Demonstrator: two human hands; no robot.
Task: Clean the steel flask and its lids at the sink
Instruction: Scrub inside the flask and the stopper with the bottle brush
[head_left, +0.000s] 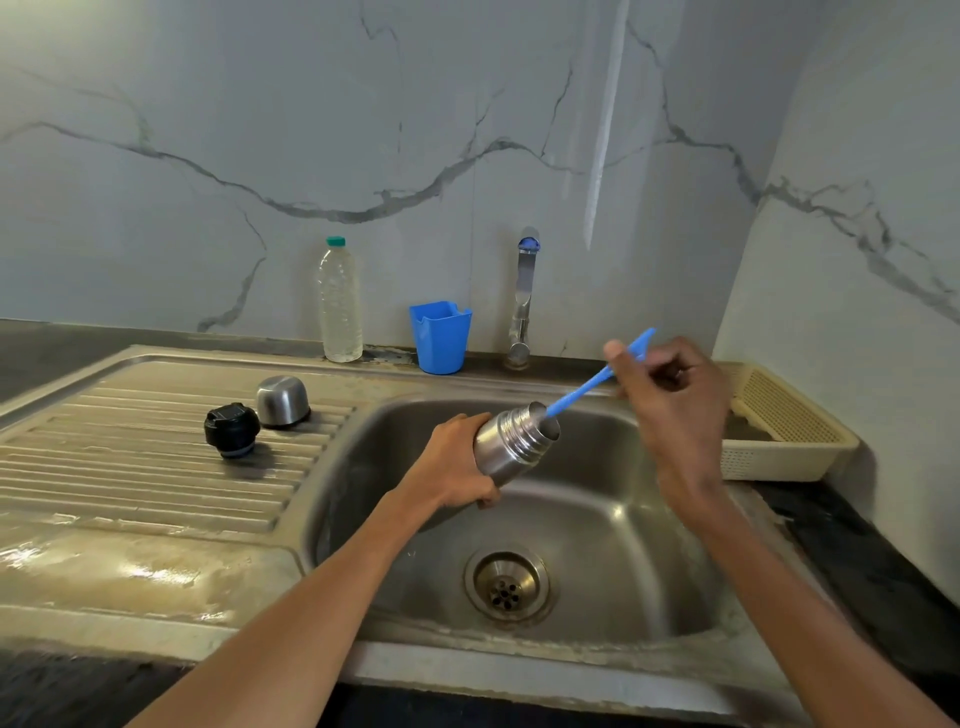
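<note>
My left hand (453, 464) grips the steel flask (511, 441) by its body over the sink basin (597, 519), tilted with the open mouth toward the upper right. My right hand (670, 395) pinches the blue handle of a brush (582, 387), whose lower end goes into the flask's mouth; the brush head is hidden inside. On the ribbed drainboard (130, 467) to the left stand the steel cup lid (283, 401), upside down, and the black stopper lid (231, 430) beside it.
A tap (522, 301) rises behind the basin, with no water running. A blue plastic cup (440, 336) and a clear water bottle (340, 301) stand at the wall. A cream plastic basket (784, 421) sits right of the sink. The drain (508, 587) is open.
</note>
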